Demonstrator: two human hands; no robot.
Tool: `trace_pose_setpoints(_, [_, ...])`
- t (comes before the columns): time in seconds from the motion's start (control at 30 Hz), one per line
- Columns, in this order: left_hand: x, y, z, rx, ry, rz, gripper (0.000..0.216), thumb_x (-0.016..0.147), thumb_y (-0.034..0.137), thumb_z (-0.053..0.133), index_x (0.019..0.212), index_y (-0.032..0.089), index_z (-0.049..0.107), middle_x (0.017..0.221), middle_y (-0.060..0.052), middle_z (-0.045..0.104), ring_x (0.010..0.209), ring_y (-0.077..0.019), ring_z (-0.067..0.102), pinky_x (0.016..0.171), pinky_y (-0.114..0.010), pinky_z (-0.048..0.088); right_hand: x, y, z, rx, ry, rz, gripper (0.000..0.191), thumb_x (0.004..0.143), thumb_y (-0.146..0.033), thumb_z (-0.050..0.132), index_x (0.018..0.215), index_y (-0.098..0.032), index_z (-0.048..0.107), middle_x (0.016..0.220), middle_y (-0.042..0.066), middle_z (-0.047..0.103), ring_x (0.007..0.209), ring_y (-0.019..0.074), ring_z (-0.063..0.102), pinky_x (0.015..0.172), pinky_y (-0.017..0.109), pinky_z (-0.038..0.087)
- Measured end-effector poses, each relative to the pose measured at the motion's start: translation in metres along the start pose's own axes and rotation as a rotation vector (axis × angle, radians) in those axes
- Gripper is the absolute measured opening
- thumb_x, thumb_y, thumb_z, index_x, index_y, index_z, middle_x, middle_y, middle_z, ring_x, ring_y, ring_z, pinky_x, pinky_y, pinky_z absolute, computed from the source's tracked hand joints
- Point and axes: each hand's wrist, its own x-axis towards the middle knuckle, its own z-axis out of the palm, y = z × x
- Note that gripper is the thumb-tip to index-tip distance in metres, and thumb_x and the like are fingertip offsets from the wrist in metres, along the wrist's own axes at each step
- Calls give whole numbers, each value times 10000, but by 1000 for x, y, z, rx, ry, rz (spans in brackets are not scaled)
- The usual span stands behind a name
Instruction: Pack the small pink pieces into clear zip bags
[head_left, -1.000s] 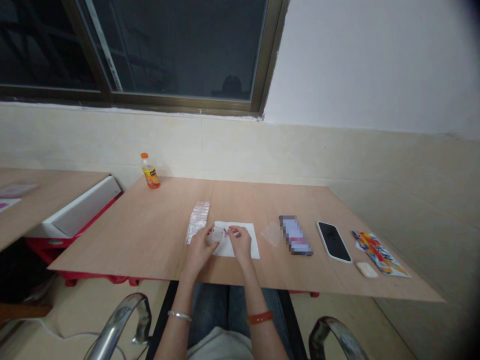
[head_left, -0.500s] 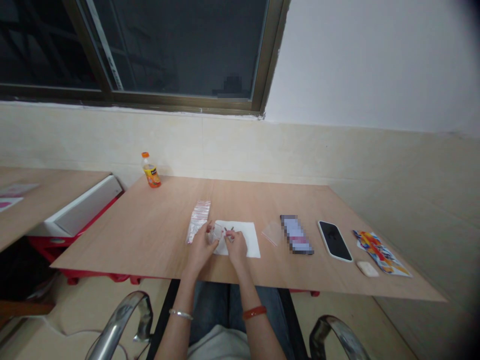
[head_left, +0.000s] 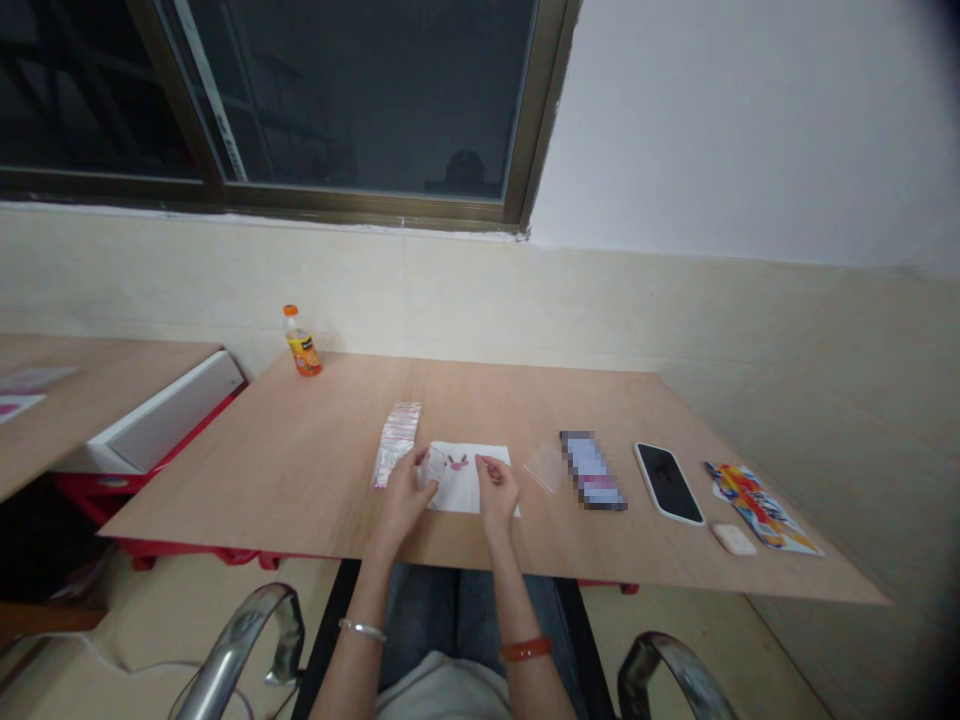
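Observation:
My left hand (head_left: 405,488) is closed on a small clear plastic bag (head_left: 431,467) at the left edge of a white paper sheet (head_left: 465,485) on the wooden table (head_left: 300,470). My right hand (head_left: 498,487) is pinched on a tiny pink piece, held over the sheet's right side. A few small pink and dark pieces (head_left: 457,462) lie on the sheet between my hands. A stack of clear red-topped zip bags (head_left: 395,438) lies just left of the sheet.
A single clear bag (head_left: 543,466), a blurred card (head_left: 592,470), a black phone (head_left: 668,482), a white earbud case (head_left: 733,539) and a colourful packet (head_left: 759,505) lie to the right. An orange juice bottle (head_left: 301,342) stands far left. Chair armrests (head_left: 247,635) flank my lap.
My right hand dipped to the pieces on the sheet, then drew back to the right with a tiny pink piece pinched. My left hand kept hold of the small clear bag.

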Motion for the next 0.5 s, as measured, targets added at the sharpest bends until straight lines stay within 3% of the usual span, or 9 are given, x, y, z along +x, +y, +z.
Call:
trace_pose_setpoints(0.23, [-2, 2, 7, -27, -35, -16, 462, 660, 111, 605, 1118, 144, 550, 1120, -105, 606, 1072, -224, 540, 961, -413, 392, 0, -46, -6, -42, -100, -149, 251, 757, -390, 590, 789, -153, 668, 753, 54, 643, 670, 156, 555, 562, 250, 407])
trace_pose_setpoints(0.37, [-2, 4, 8, -42, -53, 8, 452, 663, 123, 616, 1111, 143, 559, 1109, -104, 612, 1047, -222, 554, 945, -403, 405, -3, -52, -5, -139, -256, -289, 180, 769, -347, 600, 793, -195, 695, 799, 49, 636, 778, 168, 556, 686, 276, 439])
trace_pose_setpoints(0.5, [-2, 3, 8, -57, -71, 17, 430, 681, 132, 605, 1109, 143, 562, 1115, -103, 613, 1046, -219, 557, 943, -402, 409, -5, -47, -3, -187, -334, -314, 177, 772, -341, 607, 853, -223, 712, 848, 55, 632, 837, 180, 554, 756, 303, 441])
